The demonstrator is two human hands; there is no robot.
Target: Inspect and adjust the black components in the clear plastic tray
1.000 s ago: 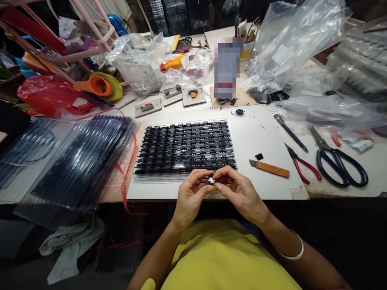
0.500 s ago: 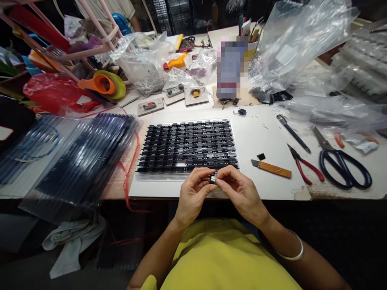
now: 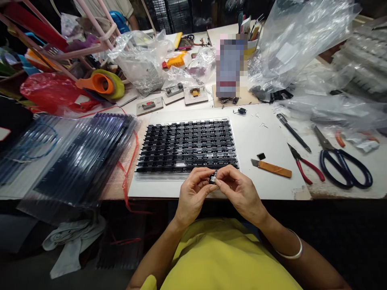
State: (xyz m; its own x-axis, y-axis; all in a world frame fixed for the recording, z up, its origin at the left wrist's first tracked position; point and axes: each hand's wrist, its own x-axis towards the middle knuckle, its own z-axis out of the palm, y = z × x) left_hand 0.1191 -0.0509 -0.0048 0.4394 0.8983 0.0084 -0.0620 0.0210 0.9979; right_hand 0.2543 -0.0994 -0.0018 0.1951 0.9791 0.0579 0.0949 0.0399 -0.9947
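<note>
Between my two hands is a small black connector (image 3: 212, 178) with a row of silvery pins. My left hand (image 3: 195, 195) pinches it from the left, thumb and forefinger on its side. From the right, my right hand (image 3: 240, 193) closes on the same piece with thumb and fingertips. Both hands are just above the front edge of the table. Right behind them lies a clear plastic tray (image 3: 145, 176) holding rows of similar black connectors (image 3: 187, 145). My fingers hide part of the piece.
To the right lie a craft knife (image 3: 273, 168), a small black block (image 3: 261, 156), red-handled cutters (image 3: 305, 164), scissors (image 3: 344, 165) and a pen (image 3: 293, 132). Stacked filled trays (image 3: 81, 161) overhang the table edge at left. Plastic bags (image 3: 142, 60) and a pixelated upright object (image 3: 229, 68) stand behind.
Both hands stay in nearly the same place, still pinching the connector. The piece looks very slightly turned, and the view has shifted a little.
</note>
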